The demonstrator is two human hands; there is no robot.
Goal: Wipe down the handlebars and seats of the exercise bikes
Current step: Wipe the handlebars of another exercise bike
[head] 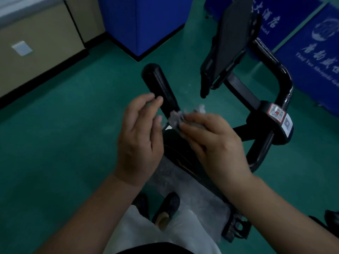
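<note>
Hands over the bike handlebars, wipe in the right hand.

From my feed: left hand [139, 142] hovers with fingers relaxed and spread, holding nothing, fingertips just beside the left handlebar grip [159, 87]. Right hand [214, 143] pinches a crumpled wipe [177, 117] against the lower end of that grip. Console [231, 43] and right handlebar loop [282, 74] sit further right, over green floor [55, 134].

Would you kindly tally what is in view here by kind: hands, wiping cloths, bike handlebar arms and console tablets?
Hands: 2 (left hand, right hand)
Wiping cloths: 1 (crumpled wipe)
Handlebar arms: 2 (left arm, right arm)
Console tablets: 1 (tablet)
Total: 6
</note>
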